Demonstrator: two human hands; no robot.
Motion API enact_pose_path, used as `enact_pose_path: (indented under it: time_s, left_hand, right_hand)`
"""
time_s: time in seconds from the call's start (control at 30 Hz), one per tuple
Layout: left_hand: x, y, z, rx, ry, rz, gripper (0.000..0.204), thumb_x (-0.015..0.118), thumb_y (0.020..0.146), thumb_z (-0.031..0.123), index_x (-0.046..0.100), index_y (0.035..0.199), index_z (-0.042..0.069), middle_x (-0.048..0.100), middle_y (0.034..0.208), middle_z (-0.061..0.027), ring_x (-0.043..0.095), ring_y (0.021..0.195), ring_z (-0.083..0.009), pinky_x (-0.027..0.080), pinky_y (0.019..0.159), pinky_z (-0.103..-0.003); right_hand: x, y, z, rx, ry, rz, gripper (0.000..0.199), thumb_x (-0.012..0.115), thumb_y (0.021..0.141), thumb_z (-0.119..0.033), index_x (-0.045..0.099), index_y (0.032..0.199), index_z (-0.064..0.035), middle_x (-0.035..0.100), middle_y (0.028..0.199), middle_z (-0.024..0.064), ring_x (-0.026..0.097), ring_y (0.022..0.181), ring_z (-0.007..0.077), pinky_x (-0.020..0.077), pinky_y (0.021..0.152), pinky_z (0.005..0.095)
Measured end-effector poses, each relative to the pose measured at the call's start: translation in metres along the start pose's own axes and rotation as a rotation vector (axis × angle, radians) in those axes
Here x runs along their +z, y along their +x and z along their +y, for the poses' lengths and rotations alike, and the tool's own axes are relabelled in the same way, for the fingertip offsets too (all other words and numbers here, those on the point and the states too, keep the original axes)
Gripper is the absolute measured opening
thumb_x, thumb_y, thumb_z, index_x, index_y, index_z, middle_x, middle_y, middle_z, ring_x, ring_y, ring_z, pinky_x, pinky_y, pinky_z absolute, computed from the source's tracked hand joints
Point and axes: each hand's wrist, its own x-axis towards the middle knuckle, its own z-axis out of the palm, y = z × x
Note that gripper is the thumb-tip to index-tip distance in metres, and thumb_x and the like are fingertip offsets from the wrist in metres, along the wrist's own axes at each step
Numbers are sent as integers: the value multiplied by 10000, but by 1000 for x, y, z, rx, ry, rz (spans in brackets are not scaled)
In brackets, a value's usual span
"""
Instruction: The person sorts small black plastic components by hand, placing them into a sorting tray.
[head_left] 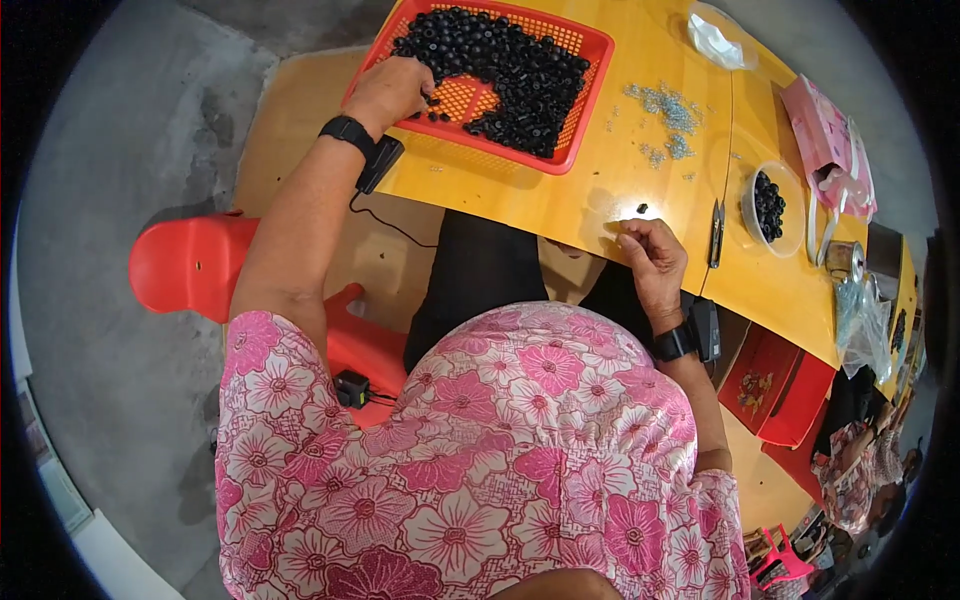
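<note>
- On the yellow counter, a red basket sits at the person's far left, holding a heap of small black parts.
- Left hand reaches over the basket's near corner, fingers curled down among the black parts; whether it has hold of one cannot be told.
- Right hand rests at the counter's near edge, fingers loosely bent, apparently pinching something tiny.
- One lone black part lies just beyond the right hand.
- A clear bowl at the right holds more black parts.

Small black round parts lie heaped in a red basket.
</note>
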Motion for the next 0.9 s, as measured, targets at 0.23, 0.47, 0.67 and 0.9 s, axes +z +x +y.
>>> enact_pose_path:
  time_s: [0.23, 0.47, 0.67, 0.9]
  left_hand:
    - [0, 2, 1, -19, -99, -4, 196, 663, 755, 72, 665, 951, 59, 664, 835, -99, 635, 787, -238, 506, 704, -357]
    - [-22, -42, 29, 86, -1171, 85, 212, 569, 880, 110, 579, 1072, 20, 569, 845, 7, 438, 629, -56, 379, 546, -193]
    - [-9, -94, 80, 272, -2238, -327, 239, 523, 930, 134, 500, 1139, 20, 462, 946, -23, 410, 744, -68, 342, 567, -156]
    - [30, -121, 138, 84, -2530, -538, 258, 508, 945, 181, 487, 1137, 10, 417, 897, -14, 396, 731, -83, 343, 567, -169]
  right_hand:
    - [-1, -3, 12, -16, -13, 9, 124, 646, 783, 11, 634, 907, 2, 542, 788, 8, 501, 689, 79, 422, 644, 208]
    - [-2, -5, 10, 18, -20, 7, 123, 659, 779, -6, 642, 900, -5, 552, 776, 5, 506, 677, 81, 428, 629, 214]
    - [-4, -5, 11, 10, -60, 0, 112, 644, 793, -10, 642, 905, 1, 556, 788, 9, 513, 694, 79, 430, 646, 211]
    - [5, -5, -9, 60, 151, 48, 141, 616, 824, -3, 642, 962, 2, 570, 827, -8, 515, 742, 59, 434, 682, 202]
